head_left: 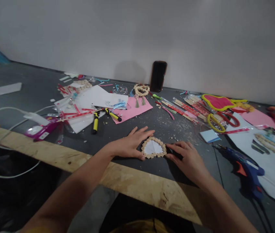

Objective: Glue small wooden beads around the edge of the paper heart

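And the beaded border (162,144) looks complete around its white paper (152,147), centred by the table's (125,127) near edge, left hand (133,142) spread, right hand (188,157) with thumb and fingers parted alongside, anything remaining impossible to tell.

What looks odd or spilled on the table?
Pale little bits are scattered on the dark tabletop, beyond the bead-edged shape between the left hand and right hand. They look spilled because they're loose and strewn unevenly.
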Motion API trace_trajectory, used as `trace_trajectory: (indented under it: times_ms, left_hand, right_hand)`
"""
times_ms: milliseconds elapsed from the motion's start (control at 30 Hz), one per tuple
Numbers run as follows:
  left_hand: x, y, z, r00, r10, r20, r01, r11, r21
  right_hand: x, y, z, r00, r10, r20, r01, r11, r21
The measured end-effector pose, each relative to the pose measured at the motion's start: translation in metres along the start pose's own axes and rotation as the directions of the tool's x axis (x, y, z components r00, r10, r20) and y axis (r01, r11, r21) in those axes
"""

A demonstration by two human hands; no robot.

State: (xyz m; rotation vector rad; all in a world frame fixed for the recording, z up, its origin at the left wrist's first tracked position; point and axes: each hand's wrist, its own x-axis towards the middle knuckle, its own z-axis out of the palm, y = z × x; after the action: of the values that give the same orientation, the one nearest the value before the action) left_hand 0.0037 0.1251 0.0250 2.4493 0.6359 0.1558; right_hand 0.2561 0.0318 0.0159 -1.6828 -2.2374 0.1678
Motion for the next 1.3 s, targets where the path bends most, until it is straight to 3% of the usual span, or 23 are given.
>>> trace_trajectory:
  times_ms: [433, 633, 1300]
  left_hand:
    - [0.0006, 0.0020, -0.0009, 1.000, -0.028, 0.010, 0.028, 0.999, -0.020]
    - [0.0019, -0.0023, -0.0022, 0.997, -0.020, 0.077, 0.023, 0.999, -0.042]
    - [0.0021, -0.0066, -0.0021, 0.999, -0.005, 0.048, 0.011, 0.993, -0.115]
  right_hand:
    - [0.0002, 0.0000, 0.0006, 1.000, -0.012, -0.020, 0.012, 1.000, -0.008]
    - [0.0003, 0.0006, 0.0015, 0.999, -0.013, -0.037, 0.013, 1.000, 0.010]
    - [0.0020, 0.0058, 0.0084, 0.995, -0.045, -0.084, 0.045, 0.999, 0.003]
